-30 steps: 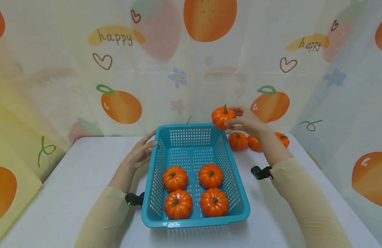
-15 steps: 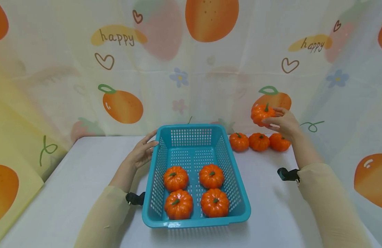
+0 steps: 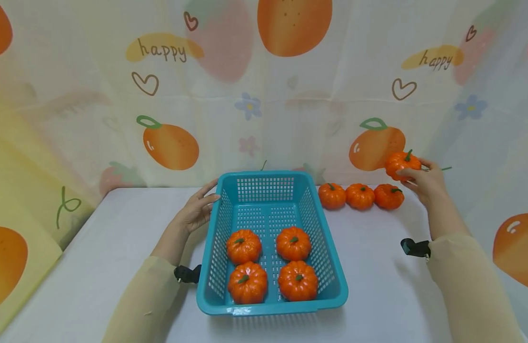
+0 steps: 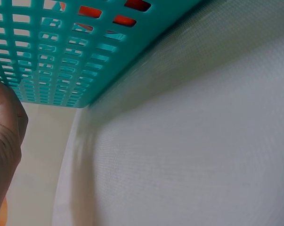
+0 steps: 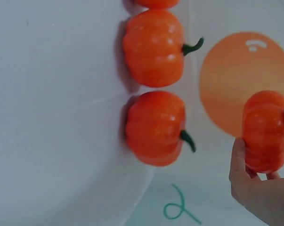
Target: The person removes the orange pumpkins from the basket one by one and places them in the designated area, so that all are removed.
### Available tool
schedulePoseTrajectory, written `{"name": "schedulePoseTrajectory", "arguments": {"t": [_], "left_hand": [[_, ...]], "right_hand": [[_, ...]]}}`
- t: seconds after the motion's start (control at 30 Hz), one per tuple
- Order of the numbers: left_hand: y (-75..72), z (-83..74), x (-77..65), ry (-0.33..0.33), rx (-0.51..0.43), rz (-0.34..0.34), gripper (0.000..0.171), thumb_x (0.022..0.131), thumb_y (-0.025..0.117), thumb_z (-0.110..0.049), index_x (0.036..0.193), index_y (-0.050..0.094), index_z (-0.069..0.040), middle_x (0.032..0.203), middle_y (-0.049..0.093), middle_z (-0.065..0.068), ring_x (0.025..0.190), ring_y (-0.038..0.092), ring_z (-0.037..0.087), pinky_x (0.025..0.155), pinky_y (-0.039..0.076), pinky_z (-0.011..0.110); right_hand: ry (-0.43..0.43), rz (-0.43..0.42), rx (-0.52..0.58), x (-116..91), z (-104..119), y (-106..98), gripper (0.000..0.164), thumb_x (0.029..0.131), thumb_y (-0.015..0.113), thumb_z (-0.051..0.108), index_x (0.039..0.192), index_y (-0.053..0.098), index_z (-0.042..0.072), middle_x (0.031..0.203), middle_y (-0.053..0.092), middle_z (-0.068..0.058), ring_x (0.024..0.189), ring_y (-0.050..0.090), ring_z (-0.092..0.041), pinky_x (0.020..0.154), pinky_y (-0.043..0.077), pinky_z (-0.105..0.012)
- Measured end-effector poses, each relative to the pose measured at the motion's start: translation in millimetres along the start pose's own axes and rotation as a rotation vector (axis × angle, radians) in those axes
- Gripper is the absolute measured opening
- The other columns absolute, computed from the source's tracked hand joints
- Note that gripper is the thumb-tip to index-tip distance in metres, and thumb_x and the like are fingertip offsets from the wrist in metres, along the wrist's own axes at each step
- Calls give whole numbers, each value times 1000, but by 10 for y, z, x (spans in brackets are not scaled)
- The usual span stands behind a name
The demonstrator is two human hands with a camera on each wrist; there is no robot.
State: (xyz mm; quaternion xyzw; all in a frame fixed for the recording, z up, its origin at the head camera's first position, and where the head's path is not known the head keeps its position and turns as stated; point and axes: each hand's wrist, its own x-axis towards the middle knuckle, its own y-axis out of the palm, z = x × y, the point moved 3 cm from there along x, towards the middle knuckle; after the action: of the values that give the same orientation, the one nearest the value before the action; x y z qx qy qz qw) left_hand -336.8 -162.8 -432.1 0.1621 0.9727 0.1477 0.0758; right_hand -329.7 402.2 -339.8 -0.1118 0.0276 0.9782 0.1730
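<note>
A teal plastic basket stands on the table, with several orange toy pumpkins in its near half. My left hand holds the basket's left side near the far end, thumb on the rim; some of its fingers are hidden. In the left wrist view, that hand lies against the perforated wall. At the far right, my right hand grips a toy pumpkin by its side, stem upward, above the table. Below and left of it, three pumpkins sit in a row.
A white cloth covers the table. Behind it hangs a fruit-patterned curtain, close to the row of pumpkins. The row begins right beside the basket's far right corner. Black straps are worn at both wrists.
My right hand has carried its pumpkin rightward from above the basket's far right corner, past the row, and slightly down in the last half second. The left hand and basket have stayed put.
</note>
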Motion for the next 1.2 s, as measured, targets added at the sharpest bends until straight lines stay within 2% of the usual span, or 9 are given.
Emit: {"name": "schedulePoseTrajectory", "arguments": {"t": [0.1,0.33,0.43,0.6,0.67,0.77,0.9,1.0,1.2], "left_hand": [[-2,1,9,3,1,-1,64,102,49,-6,158,22,-20,107,60,-1,83,69,10,69,61,22],[2,8,-5,14,22,-6,63,102,48,-6,158,22,-20,106,60,-1,82,68,10,68,60,21],[3,6,-12,19,38,-5,63,102,49,-7,158,21,-20,107,61,-1,83,70,10,70,61,22],[18,-6,-8,23,42,2,63,102,49,-7,158,22,-19,105,62,0,82,70,10,70,62,24],[21,-10,-6,23,40,1,63,102,48,-7,158,22,-19,104,62,-1,81,70,10,69,61,23],[21,-19,-11,21,29,-4,63,102,48,-6,158,22,-19,101,62,-1,78,70,10,68,61,24],[17,-29,-17,17,21,-9,63,102,48,-5,158,21,-19,98,62,-1,76,70,9,67,61,23],[17,-32,-19,16,27,-10,63,102,48,-5,158,22,-19,98,62,-1,76,70,10,68,61,23],[22,-27,-11,9,34,-5,63,102,49,-6,158,22,-19,100,62,-1,79,70,11,70,61,24]], "right_hand": [[34,-58,25,31,-75,-116,105,82,80,16,159,9,30,167,10,6,99,50,-5,85,57,-17],[135,-225,82,87,-259,-346,110,75,86,23,157,13,35,167,10,11,111,46,-5,104,44,-22],[170,-273,87,102,-340,-431,111,74,87,23,156,14,37,166,11,12,119,47,-5,98,51,-19],[213,-305,103,130,-464,-559,112,75,86,20,157,11,37,166,6,14,138,35,-7,89,56,-17],[229,-311,106,145,-513,-596,114,74,86,19,157,10,37,166,5,16,138,31,-6,88,56,-17],[250,-325,90,170,-597,-634,116,73,87,18,157,10,37,165,6,16,129,36,-4,79,57,-14],[259,-326,31,236,-714,-663,114,75,86,22,158,8,34,167,5,10,131,36,-7,99,51,-17],[254,-319,-17,279,-779,-668,109,80,80,23,159,6,29,168,1,6,143,27,-9,118,32,-22],[241,-315,-114,281,-835,-645,95,89,68,21,160,4,18,168,2,-2,144,28,-13,120,32,-23]]}}
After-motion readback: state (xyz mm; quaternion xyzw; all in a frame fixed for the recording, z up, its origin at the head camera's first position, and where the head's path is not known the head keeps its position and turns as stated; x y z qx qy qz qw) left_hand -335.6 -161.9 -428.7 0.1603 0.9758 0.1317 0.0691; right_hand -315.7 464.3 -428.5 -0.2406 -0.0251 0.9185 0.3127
